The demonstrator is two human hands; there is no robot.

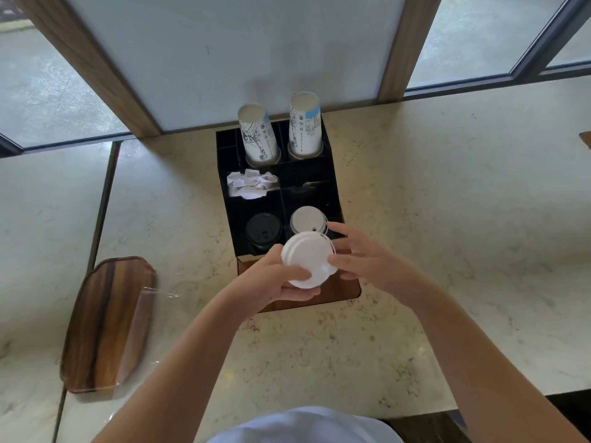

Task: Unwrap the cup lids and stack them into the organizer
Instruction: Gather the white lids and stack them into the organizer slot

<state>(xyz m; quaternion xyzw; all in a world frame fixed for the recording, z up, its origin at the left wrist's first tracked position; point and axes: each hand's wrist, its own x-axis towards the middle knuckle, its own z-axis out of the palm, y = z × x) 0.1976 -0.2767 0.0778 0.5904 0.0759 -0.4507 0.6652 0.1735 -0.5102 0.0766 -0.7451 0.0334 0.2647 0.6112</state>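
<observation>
While both of my hands meet over the counter (415, 219), they clamp one stack of white lids (307, 259) between them. My left hand (278, 279) cups the stack from below and the side, thumb pressed on its face; my right hand (361, 255) pinches its opposite edge with thumb and fingertips. How many lids the stack holds, I cannot tell.

Just beyond my hands sits one black organizer (332, 183), divided into compartments. Nearest my right hand, one compartment holds a stack of white lids (307, 220), touching nothing I hold. Nearest my left hand, the neighbouring compartment holds one stack of black lids (263, 231). Farther from my left hand, one compartment is filled with white paper packets (251, 183), too jumbled to count. At the far end, two stacks of upside-down printed paper cups (258, 135) stand side by side, each in its own compartment.

Under my hands, one wooden board (339, 290) shows at the organizer's near edge. Well off to the outside of my left arm, one wooden tray (107, 324) lies on the counter.
</observation>
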